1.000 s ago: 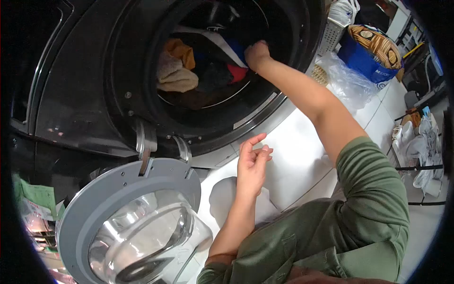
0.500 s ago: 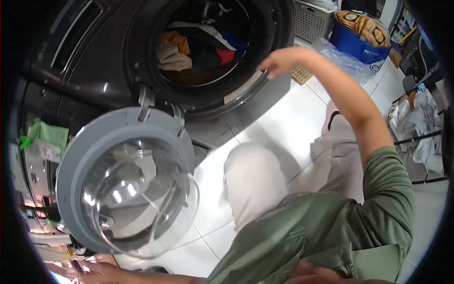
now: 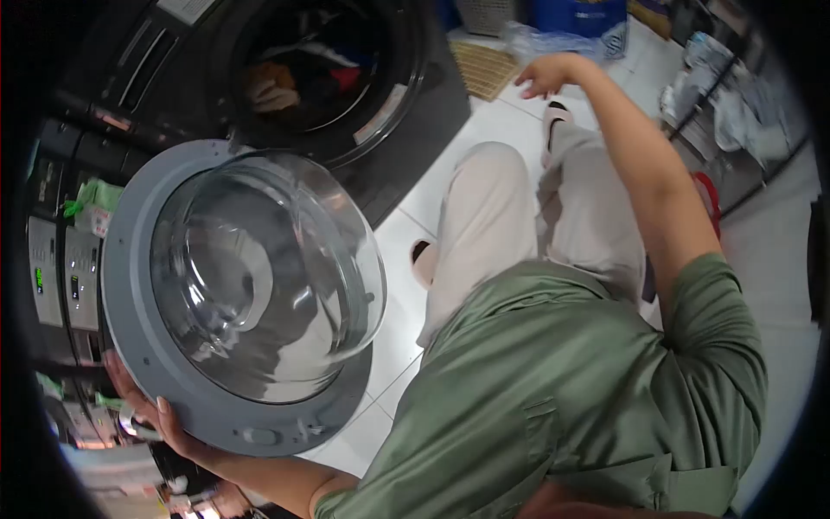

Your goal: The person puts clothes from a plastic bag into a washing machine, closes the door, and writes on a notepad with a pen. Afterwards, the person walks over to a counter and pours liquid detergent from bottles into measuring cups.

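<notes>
A round washer door, with a grey rim and a clear glass bowl, stands wide open at the left. My left hand touches the lower left edge of its rim, fingers extended behind it and thumb apart. Past the door is the dark machine's round opening, with orange, beige, red and dark clothes lying in the drum. My right hand is in the air over the floor, right of the machine, with nothing in it and its fingers loosely spread.
A tan slatted mat lies beside the machine, near clear plastic and a blue bag. A wire rack with pale plastic bags stands at the right. More machines with panels line the left side. White floor tiles show around my legs.
My right hand has left the drum opening and moved right. My left hand has gone from in front of the machine to the door rim. The view has shifted, and the door appears more face-on.
</notes>
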`<action>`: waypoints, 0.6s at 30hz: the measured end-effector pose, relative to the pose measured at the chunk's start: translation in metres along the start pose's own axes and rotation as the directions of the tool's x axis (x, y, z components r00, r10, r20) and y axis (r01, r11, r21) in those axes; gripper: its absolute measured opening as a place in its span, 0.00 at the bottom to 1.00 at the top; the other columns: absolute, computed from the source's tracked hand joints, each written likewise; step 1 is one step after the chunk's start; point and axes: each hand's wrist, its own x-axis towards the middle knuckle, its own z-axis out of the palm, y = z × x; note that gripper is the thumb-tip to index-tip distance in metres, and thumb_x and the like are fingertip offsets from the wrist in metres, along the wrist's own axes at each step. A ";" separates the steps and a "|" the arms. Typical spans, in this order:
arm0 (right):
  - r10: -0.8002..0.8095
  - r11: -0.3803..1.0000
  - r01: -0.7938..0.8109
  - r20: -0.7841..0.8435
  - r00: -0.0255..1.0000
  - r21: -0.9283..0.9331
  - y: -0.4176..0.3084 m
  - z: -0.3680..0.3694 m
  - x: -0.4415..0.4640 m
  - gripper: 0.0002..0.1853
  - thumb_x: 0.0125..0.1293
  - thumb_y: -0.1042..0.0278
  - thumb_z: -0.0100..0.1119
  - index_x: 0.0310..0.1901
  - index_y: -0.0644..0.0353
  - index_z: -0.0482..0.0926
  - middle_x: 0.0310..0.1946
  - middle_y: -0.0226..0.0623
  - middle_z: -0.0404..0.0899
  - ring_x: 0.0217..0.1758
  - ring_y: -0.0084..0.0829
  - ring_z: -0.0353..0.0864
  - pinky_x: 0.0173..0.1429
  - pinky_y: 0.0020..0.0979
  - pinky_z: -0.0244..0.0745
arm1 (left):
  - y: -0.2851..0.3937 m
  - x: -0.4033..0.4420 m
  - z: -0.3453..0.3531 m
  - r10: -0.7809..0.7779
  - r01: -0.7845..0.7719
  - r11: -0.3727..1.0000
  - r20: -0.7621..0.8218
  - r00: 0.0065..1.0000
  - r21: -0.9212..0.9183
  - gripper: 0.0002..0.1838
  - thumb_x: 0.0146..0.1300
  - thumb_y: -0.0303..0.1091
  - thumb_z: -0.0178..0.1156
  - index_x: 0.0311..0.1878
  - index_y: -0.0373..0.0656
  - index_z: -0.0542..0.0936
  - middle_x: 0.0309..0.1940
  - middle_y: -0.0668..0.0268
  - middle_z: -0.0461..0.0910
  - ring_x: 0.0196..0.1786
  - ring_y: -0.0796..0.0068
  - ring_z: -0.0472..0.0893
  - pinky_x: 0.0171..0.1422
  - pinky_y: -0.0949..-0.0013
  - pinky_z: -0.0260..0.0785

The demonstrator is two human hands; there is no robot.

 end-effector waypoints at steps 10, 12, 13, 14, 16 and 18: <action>-0.094 0.994 0.096 0.031 0.995 -0.061 -0.065 0.026 -0.033 0.33 0.63 0.49 0.62 0.68 0.52 0.68 0.51 0.43 0.81 0.44 0.37 0.85 0.46 0.36 0.80 | 0.106 0.107 0.161 0.821 -0.808 0.534 -0.072 0.566 -0.250 0.22 0.58 0.42 0.44 0.29 0.31 0.78 0.38 0.49 0.78 0.47 0.52 0.77 0.65 0.46 0.60; -0.105 0.994 0.105 0.008 0.994 -0.043 -0.061 0.021 -0.047 0.33 0.63 0.49 0.62 0.67 0.53 0.68 0.50 0.44 0.82 0.44 0.36 0.84 0.46 0.36 0.79 | 0.144 0.101 0.193 0.760 -0.777 0.576 -0.183 0.623 -0.255 0.16 0.56 0.37 0.50 0.26 0.32 0.77 0.32 0.53 0.78 0.40 0.58 0.76 0.54 0.60 0.63; -0.114 0.993 0.113 -0.004 0.994 -0.034 -0.060 0.018 -0.053 0.33 0.63 0.49 0.62 0.67 0.54 0.69 0.49 0.44 0.82 0.44 0.35 0.84 0.46 0.36 0.79 | 0.156 0.104 0.201 0.752 -0.774 0.583 -0.196 0.629 -0.247 0.13 0.56 0.35 0.52 0.26 0.33 0.77 0.30 0.54 0.78 0.38 0.60 0.76 0.50 0.64 0.63; -0.105 0.994 0.104 -0.005 0.995 -0.036 -0.059 0.013 -0.063 0.33 0.64 0.48 0.61 0.67 0.56 0.68 0.50 0.44 0.82 0.46 0.36 0.84 0.49 0.36 0.78 | 0.161 0.109 0.209 0.751 -0.774 0.589 -0.196 0.630 -0.232 0.11 0.56 0.33 0.54 0.26 0.34 0.78 0.28 0.57 0.77 0.36 0.62 0.76 0.48 0.65 0.62; -0.159 0.986 0.154 -0.092 0.983 -0.060 -0.048 0.008 -0.078 0.33 0.64 0.49 0.61 0.67 0.55 0.68 0.50 0.43 0.82 0.47 0.36 0.83 0.50 0.36 0.77 | 0.173 0.114 0.216 0.761 -0.777 0.609 -0.162 0.629 -0.158 0.13 0.63 0.31 0.50 0.25 0.34 0.75 0.26 0.60 0.76 0.36 0.67 0.74 0.45 0.67 0.62; -0.135 0.991 0.130 -0.136 0.981 -0.042 -0.056 0.000 -0.110 0.33 0.64 0.50 0.61 0.68 0.53 0.67 0.51 0.42 0.82 0.48 0.37 0.82 0.51 0.34 0.76 | 0.178 0.126 0.232 0.763 -0.798 0.581 -0.237 0.602 -0.159 0.08 0.57 0.30 0.59 0.23 0.40 0.77 0.23 0.66 0.75 0.30 0.66 0.73 0.41 0.65 0.61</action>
